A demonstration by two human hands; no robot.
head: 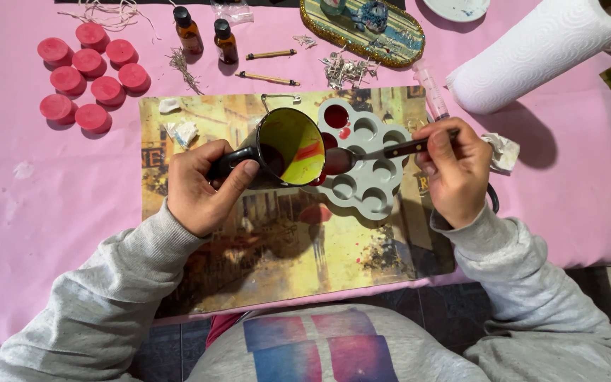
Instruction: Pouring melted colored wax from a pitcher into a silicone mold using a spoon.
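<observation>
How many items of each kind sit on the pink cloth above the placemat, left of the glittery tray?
Pink wax discs: 9
Brown dropper bottles: 2
Wooden-handled tools: 2
Total: 13

Tilted pot (290,146) (yellow inside), spoon (369,155) beside

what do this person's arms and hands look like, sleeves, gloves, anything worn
Both arms are in loose light grey sweatshirt sleeves of a soft, faintly speckled fabric, with ribbed cuffs ending at the wrists. The left hand and the right hand are bare: no gloves. No rings, watch or bracelet can be seen from this angle. The left sleeve and the right sleeve match and carry no visible print.
</observation>
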